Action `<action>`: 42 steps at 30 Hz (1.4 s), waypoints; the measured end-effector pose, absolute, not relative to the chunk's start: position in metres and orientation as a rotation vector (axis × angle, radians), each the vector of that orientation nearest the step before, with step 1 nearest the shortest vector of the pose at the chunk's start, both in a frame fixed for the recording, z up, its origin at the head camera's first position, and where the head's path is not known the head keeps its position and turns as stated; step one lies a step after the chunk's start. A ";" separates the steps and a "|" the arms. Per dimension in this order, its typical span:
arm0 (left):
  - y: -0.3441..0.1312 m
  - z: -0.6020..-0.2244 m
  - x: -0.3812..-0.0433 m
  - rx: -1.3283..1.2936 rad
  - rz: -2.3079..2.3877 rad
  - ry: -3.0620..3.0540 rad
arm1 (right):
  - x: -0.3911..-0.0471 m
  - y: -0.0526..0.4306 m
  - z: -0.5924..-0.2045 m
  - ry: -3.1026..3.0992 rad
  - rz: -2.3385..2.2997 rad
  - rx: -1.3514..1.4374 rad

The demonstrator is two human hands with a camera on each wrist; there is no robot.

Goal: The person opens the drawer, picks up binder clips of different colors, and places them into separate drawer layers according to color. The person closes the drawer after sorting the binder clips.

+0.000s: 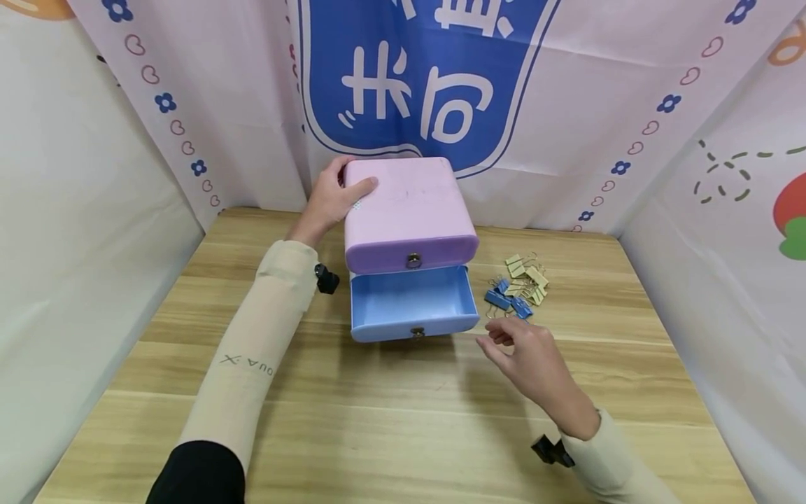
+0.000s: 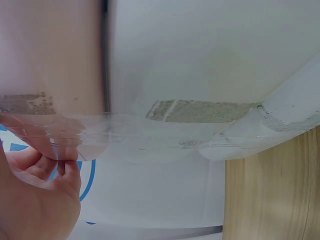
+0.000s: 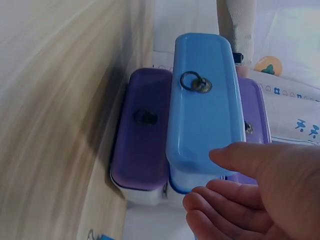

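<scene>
A small drawer chest [image 1: 406,199] with a pink top stands at the back middle of the table. Its blue drawer [image 1: 378,334] is pulled out, and the part of its inside that shows holds nothing. My left hand [image 1: 327,199] grips the chest's rear left corner, thumb on top and fingers round the back edge. That hand [image 2: 42,200] also shows beside the chest's pale side [image 2: 200,60] in the left wrist view. By the drawer's front right corner hovers my right hand [image 1: 532,357], fingers loosely bent and holding nothing. Purple drawer fronts [image 3: 142,145] flank the blue one in the right wrist view.
Right of the chest lies a loose pile of blue binder clips [image 1: 497,299] and gold binder clips [image 1: 536,276]. A printed cloth [image 1: 554,126] hangs behind the wooden table [image 1: 390,434], close to the chest's back. White sheets flank both sides.
</scene>
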State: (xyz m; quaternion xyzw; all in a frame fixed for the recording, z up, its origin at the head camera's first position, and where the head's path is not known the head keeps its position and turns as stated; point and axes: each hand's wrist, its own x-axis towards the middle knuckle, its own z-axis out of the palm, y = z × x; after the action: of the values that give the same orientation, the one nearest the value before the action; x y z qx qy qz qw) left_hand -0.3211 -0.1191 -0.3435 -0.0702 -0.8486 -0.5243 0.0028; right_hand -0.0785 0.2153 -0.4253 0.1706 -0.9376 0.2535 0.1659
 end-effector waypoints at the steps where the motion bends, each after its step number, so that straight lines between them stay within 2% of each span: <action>1: -0.119 -0.344 -0.321 -0.220 -1.644 -2.662 | -0.078 0.219 -0.425 -2.671 0.703 0.476; 9: -0.117 -0.344 -0.321 -0.214 -1.653 -2.661 | -0.080 0.239 -0.424 -2.669 0.554 0.420; 25: -0.118 -0.343 -0.318 -0.200 -1.663 -2.658 | -0.101 0.271 -0.452 -2.760 0.438 0.309; 42: -0.118 -0.342 -0.319 -0.195 -1.658 -2.663 | -0.126 0.279 -0.474 -2.882 0.447 0.287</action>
State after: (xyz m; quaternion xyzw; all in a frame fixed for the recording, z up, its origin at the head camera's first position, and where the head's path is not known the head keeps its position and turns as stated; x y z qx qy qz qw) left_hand -0.3193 -0.1185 -0.3420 -0.0620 -0.8473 -0.5276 -0.0010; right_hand -0.1258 0.2789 -0.4741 0.0972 -0.9780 0.1516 0.1053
